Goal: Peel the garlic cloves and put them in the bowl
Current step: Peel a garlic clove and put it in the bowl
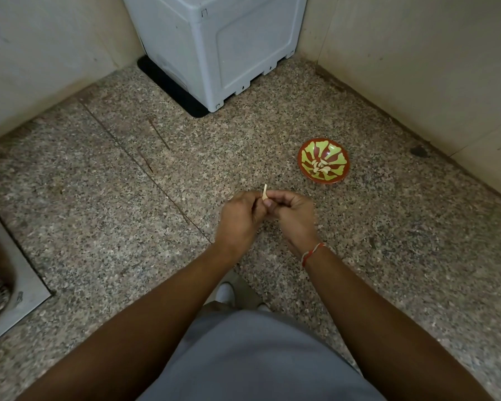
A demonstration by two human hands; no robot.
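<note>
My left hand (240, 215) and my right hand (294, 214) meet fingertip to fingertip above the speckled granite counter, pinching a garlic clove (265, 192) between them. Only a thin pale sliver of the clove sticks up above the fingers; the rest is hidden inside them. A red bowl with a green pattern (307, 150) stands on the counter up and to the right of my hands. Several peeled pale cloves (320, 167) lie in its middle. A red and white thread circles my right wrist.
A grey plastic appliance (214, 47) on a black mat stands in the back corner. Beige tiled walls close the counter at the back left and right. A steel sink with a drain (0, 293) sits at the left edge.
</note>
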